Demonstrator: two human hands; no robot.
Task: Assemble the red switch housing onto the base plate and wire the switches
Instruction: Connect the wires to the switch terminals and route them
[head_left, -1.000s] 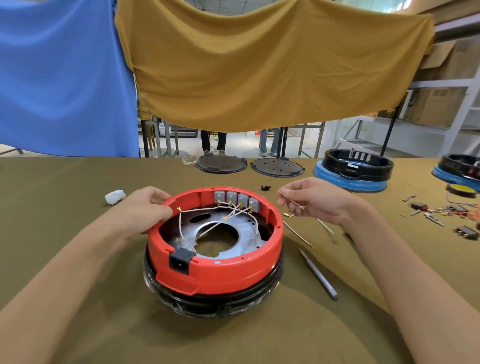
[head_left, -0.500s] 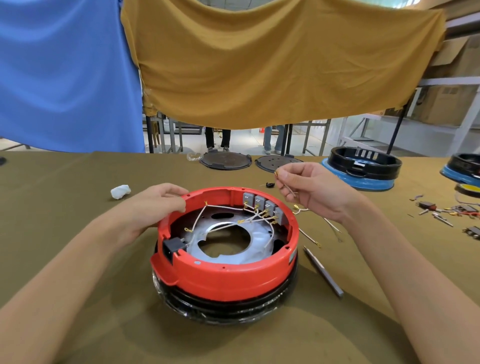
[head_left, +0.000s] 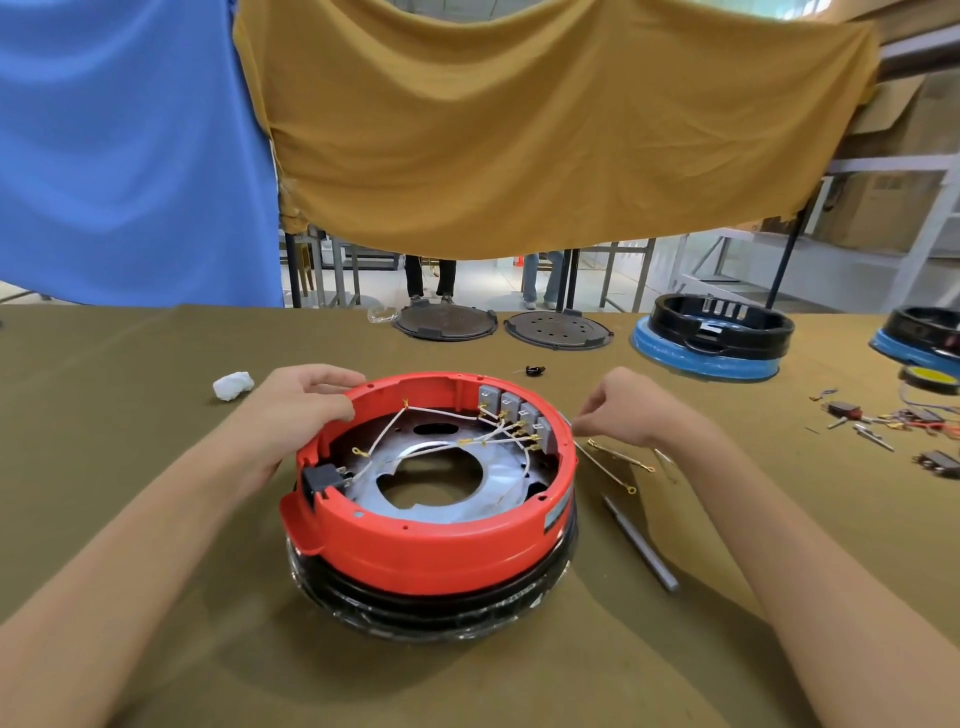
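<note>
A crumpled white wad (head_left: 233, 385) lay on the olive counter (head_left: 130, 597) at far left. Just right of it, the left hand (head_left: 291, 410) gripped the rear-left rim of the red switch housing (head_left: 431, 545), thumb curled inside the wall. The housing sat at centre on a black base (head_left: 431, 608), with the grey switches (head_left: 519, 415) and white wires (head_left: 441, 431) inside it. Close beside the housing's right rim, the right hand (head_left: 634, 410) hovered with fingertips drawn together; whether they pinched a loose wire (head_left: 605, 470) could not be told. A grey tool (head_left: 641, 543) lay nearer.
</note>
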